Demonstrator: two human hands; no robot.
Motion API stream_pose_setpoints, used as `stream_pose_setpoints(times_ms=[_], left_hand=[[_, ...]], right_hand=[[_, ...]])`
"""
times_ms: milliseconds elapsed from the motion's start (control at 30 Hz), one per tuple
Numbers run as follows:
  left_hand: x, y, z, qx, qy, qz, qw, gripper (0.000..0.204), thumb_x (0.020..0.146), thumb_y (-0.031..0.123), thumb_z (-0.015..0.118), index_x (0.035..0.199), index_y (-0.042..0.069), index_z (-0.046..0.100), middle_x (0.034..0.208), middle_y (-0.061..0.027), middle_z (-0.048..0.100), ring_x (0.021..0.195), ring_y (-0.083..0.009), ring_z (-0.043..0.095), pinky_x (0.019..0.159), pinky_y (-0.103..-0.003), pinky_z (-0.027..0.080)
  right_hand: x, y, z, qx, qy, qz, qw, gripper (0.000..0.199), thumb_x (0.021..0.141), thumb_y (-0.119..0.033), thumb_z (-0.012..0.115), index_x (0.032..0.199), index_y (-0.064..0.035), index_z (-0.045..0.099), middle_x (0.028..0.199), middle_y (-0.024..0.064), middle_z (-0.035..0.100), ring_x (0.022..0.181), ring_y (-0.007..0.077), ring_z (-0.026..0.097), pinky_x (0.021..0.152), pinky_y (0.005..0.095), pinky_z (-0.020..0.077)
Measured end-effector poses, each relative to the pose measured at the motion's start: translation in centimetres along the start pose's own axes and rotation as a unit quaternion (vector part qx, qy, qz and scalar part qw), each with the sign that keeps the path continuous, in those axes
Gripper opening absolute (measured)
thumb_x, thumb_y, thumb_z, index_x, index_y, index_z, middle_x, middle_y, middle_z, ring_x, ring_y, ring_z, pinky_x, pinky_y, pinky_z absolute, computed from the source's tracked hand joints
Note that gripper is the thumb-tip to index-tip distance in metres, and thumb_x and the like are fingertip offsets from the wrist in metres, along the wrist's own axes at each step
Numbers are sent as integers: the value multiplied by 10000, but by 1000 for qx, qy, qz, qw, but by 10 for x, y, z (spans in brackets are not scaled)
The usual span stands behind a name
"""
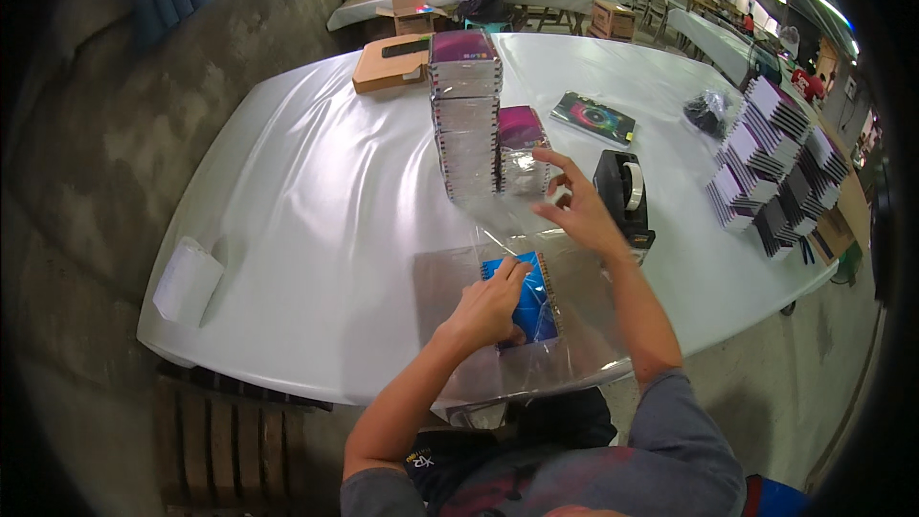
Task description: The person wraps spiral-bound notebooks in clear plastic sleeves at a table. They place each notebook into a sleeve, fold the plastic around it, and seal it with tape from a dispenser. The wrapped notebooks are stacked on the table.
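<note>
Lower centre, the left hand (486, 310) is pressing close-set fingers onto a glossy blue spiral-bound notebook (539, 304), crinkly clear film (589, 311) spreading around; above right, the right hand (580, 208) is hovering (fingers wide, loosely hooked).

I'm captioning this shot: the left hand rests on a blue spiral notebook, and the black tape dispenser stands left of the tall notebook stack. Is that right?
Not quite: the head view shows the black tape dispenser standing right of the tall notebook stack, not left. The left hand does rest on a blue spiral notebook.
</note>
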State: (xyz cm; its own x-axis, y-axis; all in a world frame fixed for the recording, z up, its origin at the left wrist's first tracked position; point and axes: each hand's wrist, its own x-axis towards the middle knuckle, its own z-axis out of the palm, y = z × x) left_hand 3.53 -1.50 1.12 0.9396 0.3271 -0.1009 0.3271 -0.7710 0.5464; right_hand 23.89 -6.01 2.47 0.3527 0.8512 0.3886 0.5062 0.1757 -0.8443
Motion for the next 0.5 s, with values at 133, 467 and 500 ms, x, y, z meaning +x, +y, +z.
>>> stream_pose_setpoints(times_ms=[133, 467, 500], left_hand=[[1, 6, -1, 14, -22, -5, 1000, 892, 545, 185, 860, 1292, 60, 388, 1287, -153, 441, 1068, -388, 542, 879, -462, 465], [-31, -15, 28, -54, 132, -59, 988, 823, 637, 369, 814, 1331, 133, 441, 1380, -75, 434, 1210, -294, 492, 939, -445, 423], [-30, -27, 44, -68, 137, -54, 987, 836, 658, 412, 795, 1360, 151, 424, 1413, -63, 409, 1238, -283, 473, 955, -436, 413]], right_hand=[[-37, -45, -13, -133, -354, 15, 926, 845, 655, 81, 709, 1392, -196, 402, 1090, 87, 556, 900, 165, 575, 740, 292, 487], [-49, -6, 6, -100, -359, 1, 928, 445, 650, 12, 772, 1062, -102, 648, 917, 74, 567, 803, 199, 592, 706, 313, 493], [-52, 9, 4, -67, -348, -35, 934, 363, 643, 0, 786, 979, -90, 681, 898, 61, 567, 785, 175, 585, 680, 299, 487]])
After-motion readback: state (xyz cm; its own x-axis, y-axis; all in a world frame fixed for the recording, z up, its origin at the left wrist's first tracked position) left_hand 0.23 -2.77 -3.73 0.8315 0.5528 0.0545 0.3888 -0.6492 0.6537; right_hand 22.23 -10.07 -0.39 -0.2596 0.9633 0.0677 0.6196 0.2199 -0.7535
